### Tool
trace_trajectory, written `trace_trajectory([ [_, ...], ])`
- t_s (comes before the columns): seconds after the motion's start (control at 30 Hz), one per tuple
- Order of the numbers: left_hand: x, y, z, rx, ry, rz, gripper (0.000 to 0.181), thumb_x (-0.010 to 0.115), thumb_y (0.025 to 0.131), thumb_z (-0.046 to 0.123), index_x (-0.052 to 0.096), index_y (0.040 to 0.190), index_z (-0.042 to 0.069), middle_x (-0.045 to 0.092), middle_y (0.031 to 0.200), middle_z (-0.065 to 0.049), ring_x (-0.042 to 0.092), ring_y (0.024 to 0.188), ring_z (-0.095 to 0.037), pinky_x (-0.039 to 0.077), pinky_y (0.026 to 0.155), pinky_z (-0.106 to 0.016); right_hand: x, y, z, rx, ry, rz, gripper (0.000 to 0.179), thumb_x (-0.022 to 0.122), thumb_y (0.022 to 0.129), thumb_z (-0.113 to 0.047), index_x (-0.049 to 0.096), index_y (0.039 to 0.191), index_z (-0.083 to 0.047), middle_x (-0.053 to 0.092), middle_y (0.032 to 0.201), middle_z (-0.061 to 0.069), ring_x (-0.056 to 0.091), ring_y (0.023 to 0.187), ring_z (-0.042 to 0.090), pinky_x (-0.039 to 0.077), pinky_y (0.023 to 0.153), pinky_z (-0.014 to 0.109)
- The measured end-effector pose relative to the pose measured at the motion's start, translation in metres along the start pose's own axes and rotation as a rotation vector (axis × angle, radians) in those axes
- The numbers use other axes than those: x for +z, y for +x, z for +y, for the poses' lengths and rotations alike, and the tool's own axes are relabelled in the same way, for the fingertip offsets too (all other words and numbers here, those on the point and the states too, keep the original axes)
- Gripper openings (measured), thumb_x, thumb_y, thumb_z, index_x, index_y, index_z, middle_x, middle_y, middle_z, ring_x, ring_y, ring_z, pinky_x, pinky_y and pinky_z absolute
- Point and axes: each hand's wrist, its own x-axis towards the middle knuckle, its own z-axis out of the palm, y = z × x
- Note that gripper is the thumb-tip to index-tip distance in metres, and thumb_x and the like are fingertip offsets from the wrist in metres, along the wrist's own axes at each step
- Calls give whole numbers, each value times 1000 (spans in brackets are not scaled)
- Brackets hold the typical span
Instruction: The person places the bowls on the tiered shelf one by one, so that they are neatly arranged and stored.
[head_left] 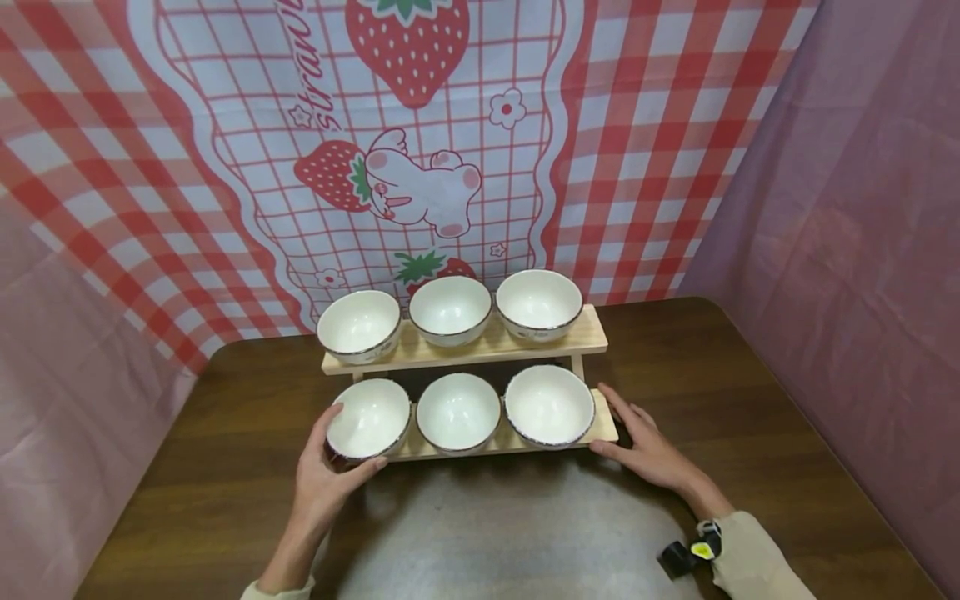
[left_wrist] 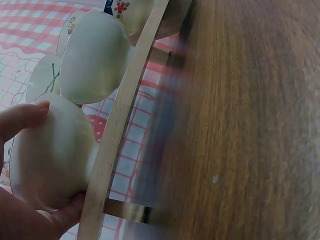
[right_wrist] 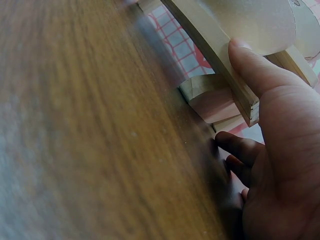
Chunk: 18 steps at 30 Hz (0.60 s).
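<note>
A two-tier wooden rack (head_left: pixel 602 417) carries three white bowls on each tier. My left hand (head_left: pixel 322 479) holds the left bowl of the lower tier (head_left: pixel 369 419), thumb across its front and fingers around its left side. Seen from the left wrist, the thumb (left_wrist: pixel 35 116) presses that bowl's outer wall (left_wrist: pixel 55 155), with a fingertip low down beside the wooden board (left_wrist: pixel 112 130). At the lower board's right end, my right hand (head_left: pixel 645 446) grips the rack; in the right wrist view the thumb (right_wrist: pixel 255 65) lies along the board (right_wrist: pixel 215 55) and the other fingers curl below it.
Beside the held bowl are a middle bowl (head_left: pixel 458 413) and a right bowl (head_left: pixel 550 406). On the upper board (head_left: pixel 592 329) stand a left (head_left: pixel 360 325), middle (head_left: pixel 451 310) and right bowl (head_left: pixel 539 303). A strawberry-print checked cloth (head_left: pixel 630 150) hangs behind the brown table (head_left: pixel 720 392).
</note>
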Motion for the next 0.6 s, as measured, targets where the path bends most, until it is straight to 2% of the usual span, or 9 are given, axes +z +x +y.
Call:
trace_trajectory([
  [0.2, 0, -1, 2, 11, -35, -15, 99, 85, 70, -6, 34, 153, 10, 45, 148, -19, 51, 112, -3, 43, 90, -5, 1, -1, 0, -3, -4, 5, 90, 71, 91, -42, 18, 161, -22, 30, 163, 21, 21, 142, 55, 26, 102, 81],
  [0.43, -4, -1, 2, 39, -44, -54, 107, 84, 67, -10, 25, 155, 4, 39, 151, -22, 48, 113, 2, 42, 90, -3, 1, -1, -1, 1, -6, 1, 90, 71, 91, -43, 18, 161, -22, 29, 163, 20, 21, 143, 55, 25, 102, 82],
  [0.5, -7, -1, 2, 55, -41, -74, 110, 84, 67, -11, 21, 156, 2, 35, 155, -24, 48, 121, -5, 40, 92, -2, 1, -1, -1, 5, -5, 1, 90, 71, 91, -44, 18, 161, -23, 29, 164, 20, 21, 143, 54, 25, 101, 82],
  [0.6, -14, 0, 2, 81, -3, -119, 116, 85, 66, -8, 15, 158, 3, 27, 160, -26, 41, 136, -26, 35, 97, -3, 1, -2, 0, 10, -4, 0, 90, 70, 91, -44, 18, 161, -24, 28, 164, 20, 21, 143, 54, 26, 101, 81],
])
